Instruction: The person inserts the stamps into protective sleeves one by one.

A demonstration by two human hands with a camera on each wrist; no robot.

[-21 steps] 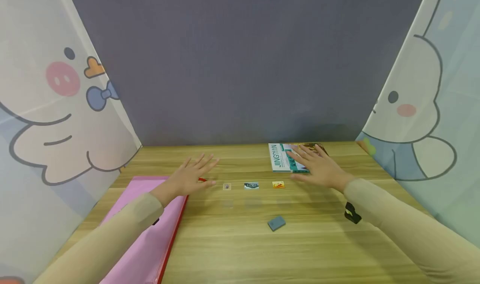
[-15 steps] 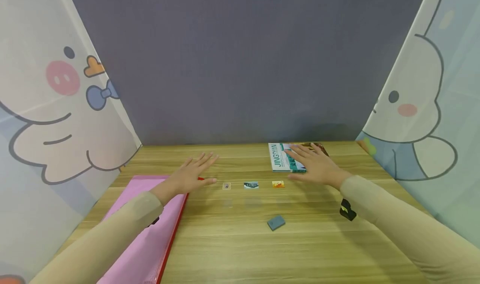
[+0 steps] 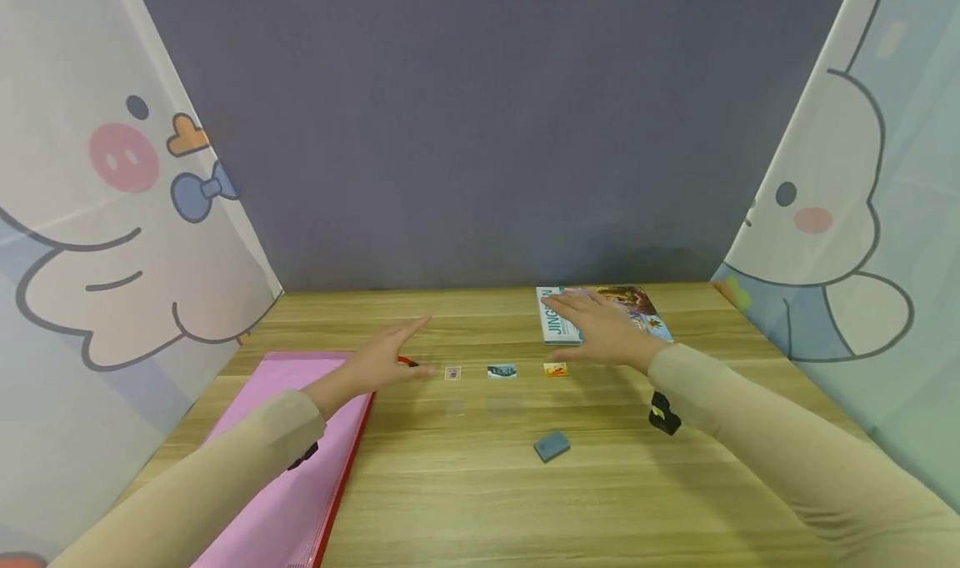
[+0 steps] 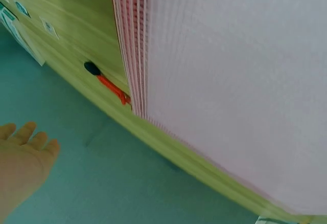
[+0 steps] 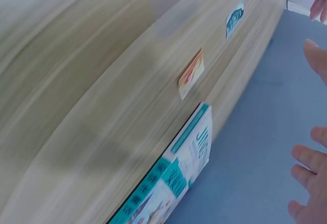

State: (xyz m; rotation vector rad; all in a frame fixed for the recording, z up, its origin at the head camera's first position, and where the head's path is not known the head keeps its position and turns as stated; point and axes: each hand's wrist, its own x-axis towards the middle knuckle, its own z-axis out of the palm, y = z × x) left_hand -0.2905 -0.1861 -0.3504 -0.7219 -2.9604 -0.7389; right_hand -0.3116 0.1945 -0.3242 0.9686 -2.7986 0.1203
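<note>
My left hand (image 3: 378, 364) hovers with extended fingers over the right edge of a pink sheet-like folder (image 3: 300, 459) with a red edge. Close to its thumb lies a thin red item with a black end (image 4: 110, 84), partly hidden in the head view. My right hand (image 3: 603, 332) is held above a book (image 3: 551, 322), fingers straight and nothing in them. Three small printed pictures, stamp-like, lie in a row between the hands: a pale one (image 3: 453, 373), a blue-grey one (image 3: 502, 371) and a yellow-red one (image 3: 556, 369).
Faint pale squares (image 3: 506, 404) lie nearer than the pictures. A small grey block (image 3: 552, 445) rests on the wooden table (image 3: 480, 501). A dark panel (image 3: 495, 134) stands behind, with cartoon-printed cloths at both sides. Black wrist gear (image 3: 663, 415) hangs under the right sleeve.
My right hand has moved left across the book, uncovering its right part. My left hand has turned, so its fingers look less spread. The things on the table have not moved.
</note>
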